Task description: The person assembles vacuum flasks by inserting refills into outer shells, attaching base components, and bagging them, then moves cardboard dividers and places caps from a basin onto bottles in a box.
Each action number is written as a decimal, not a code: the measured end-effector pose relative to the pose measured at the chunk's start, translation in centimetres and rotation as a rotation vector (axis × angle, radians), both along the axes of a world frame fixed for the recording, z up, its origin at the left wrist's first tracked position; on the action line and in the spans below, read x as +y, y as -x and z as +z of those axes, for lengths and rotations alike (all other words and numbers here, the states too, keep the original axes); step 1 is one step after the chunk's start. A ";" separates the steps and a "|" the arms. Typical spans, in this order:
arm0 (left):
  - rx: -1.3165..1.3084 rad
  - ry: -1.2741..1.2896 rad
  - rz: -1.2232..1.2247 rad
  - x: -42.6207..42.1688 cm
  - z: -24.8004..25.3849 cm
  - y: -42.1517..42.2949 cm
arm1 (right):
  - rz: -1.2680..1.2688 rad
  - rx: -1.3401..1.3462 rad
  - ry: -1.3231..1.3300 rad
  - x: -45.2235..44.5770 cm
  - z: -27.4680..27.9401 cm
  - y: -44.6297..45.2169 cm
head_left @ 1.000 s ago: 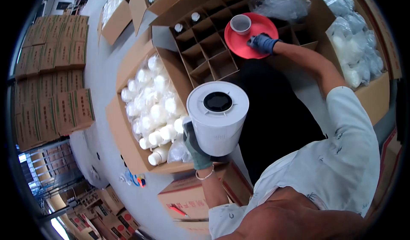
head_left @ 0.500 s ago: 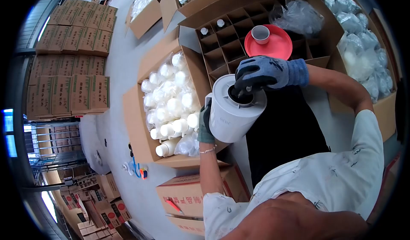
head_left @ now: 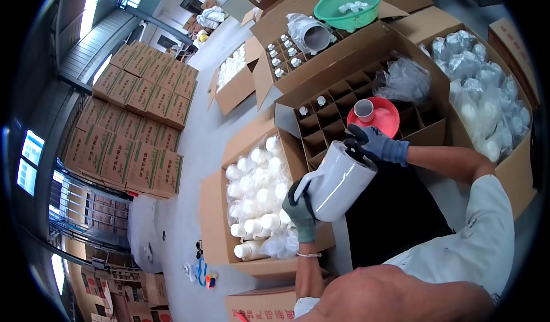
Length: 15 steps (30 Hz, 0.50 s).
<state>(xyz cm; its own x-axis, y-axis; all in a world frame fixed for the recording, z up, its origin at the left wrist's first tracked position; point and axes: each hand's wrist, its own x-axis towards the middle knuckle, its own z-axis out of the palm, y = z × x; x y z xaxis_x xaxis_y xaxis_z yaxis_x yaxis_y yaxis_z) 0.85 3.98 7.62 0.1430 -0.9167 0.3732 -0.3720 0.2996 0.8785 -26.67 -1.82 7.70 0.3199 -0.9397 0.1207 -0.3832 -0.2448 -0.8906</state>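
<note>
A white handled jug [head_left: 345, 187] is tilted above my lap, its dark mouth facing up and right. My left hand [head_left: 300, 210], in a grey-green and black glove, is closed around the jug's handle. My right hand [head_left: 375, 143], in a blue and black glove, has its fingers bent at the mouth; what they grip there is hidden. Just beyond that hand, a red round tray [head_left: 389, 117] holds a small pale cup [head_left: 364, 111]. The tray rests on a divided carton [head_left: 313, 141], where white-capped bottles [head_left: 321, 100] and a crumpled clear bag [head_left: 404, 78] also show.
To the left, an open carton [head_left: 212, 222] holds white bottles in plastic [head_left: 258, 179]. Bagged items [head_left: 487, 87] fill another at right. Farther off are a green basin [head_left: 350, 17] with white caps and stacked cartons [head_left: 134, 116]. Small objects [head_left: 203, 275] lie on the floor.
My view has turned, bringing the green basin into sight. The jug has tipped, showing its side rather than its top. My right hand's fingers have moved from inside the mouth toward its rim.
</note>
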 end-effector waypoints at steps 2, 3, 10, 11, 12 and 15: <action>-0.348 0.396 -0.059 0.3 2.9 2.1 | -0.029 -0.258 -0.335 -0.1 0.9 0.2; -0.578 0.497 -0.125 1.3 4.9 3.4 | 0.074 -0.465 -0.491 0.8 1.0 0.6; -0.608 0.497 -0.132 0.8 4.5 4.4 | 0.274 -0.466 -0.158 -1.1 -5.7 5.2; -0.591 0.373 -0.114 1.2 4.5 3.4 | 0.146 -0.736 -0.407 -3.1 -6.9 6.0; -0.570 0.236 -0.098 1.5 4.7 2.2 | 0.010 -1.002 -0.671 -4.0 -6.1 6.4; -0.657 -0.238 -0.116 2.0 5.9 0.2 | -0.277 -0.723 -0.408 -6.8 -9.5 9.3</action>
